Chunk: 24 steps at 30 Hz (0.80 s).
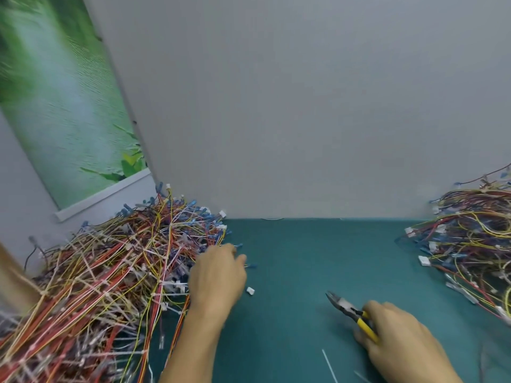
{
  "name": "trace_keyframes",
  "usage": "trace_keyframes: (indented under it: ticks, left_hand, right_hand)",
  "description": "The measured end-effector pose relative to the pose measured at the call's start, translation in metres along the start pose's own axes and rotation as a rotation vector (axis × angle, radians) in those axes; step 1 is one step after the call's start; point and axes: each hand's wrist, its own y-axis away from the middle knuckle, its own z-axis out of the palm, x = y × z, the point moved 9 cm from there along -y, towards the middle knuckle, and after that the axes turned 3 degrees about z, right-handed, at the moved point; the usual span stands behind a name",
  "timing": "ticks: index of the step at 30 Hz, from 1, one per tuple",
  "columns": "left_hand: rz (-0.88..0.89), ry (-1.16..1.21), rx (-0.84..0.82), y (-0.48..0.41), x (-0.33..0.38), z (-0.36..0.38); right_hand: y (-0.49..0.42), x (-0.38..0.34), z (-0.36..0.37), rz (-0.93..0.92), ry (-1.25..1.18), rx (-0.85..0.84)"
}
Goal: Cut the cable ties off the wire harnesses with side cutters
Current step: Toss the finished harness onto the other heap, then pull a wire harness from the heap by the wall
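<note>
Here, cutters (346,307) in R hand (399,340), L hand (217,277) at harnesses (110,272) (edge)

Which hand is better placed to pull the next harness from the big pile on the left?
Left. The left hand is at the edge of the harness pile; the right hand is apart over the mat, gripping the side cutters.

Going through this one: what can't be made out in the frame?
Head view only.
- Left hand: fingertips behind its own knuckles at the left wire pile; grip unclear.
- Side cutters: handles mostly covered by the right hand; tip blurred.
- Right wire pile: cut off by the frame edge.
- Cable ties: too blurred to count.
</note>
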Motion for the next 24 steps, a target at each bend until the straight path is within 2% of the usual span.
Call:
trace_keyframes:
  ticks: [3, 5, 9, 12, 18, 24]
  left_hand:
    - [-0.137, -0.05, -0.064, -0.002, -0.028, 0.011]
    - [-0.172, -0.064, -0.042, -0.003, -0.037, 0.006]
    - [-0.247, -0.115, 0.276, 0.001, -0.046, -0.04]
    - [-0.357, -0.04, 0.381, 0.009, -0.057, -0.051]
    - [-0.438, 0.028, 0.215, 0.004, -0.074, -0.027]
    - [-0.48, -0.006, 0.167, -0.005, -0.088, -0.026]
  right_hand:
    - [0.0, -0.001, 0.0, -0.015, -0.001, 0.006]
    - [-0.001, 0.0, 0.001, -0.016, -0.002, 0.004]
    - [-0.002, -0.001, 0.001, -0.021, -0.005, -0.002]
    - [-0.002, -0.002, 0.002, -0.028, -0.001, -0.003]
    - [-0.003, -0.001, 0.002, -0.029, -0.002, -0.021]
    - [-0.005, 0.0, 0.004, -0.031, -0.001, -0.028]
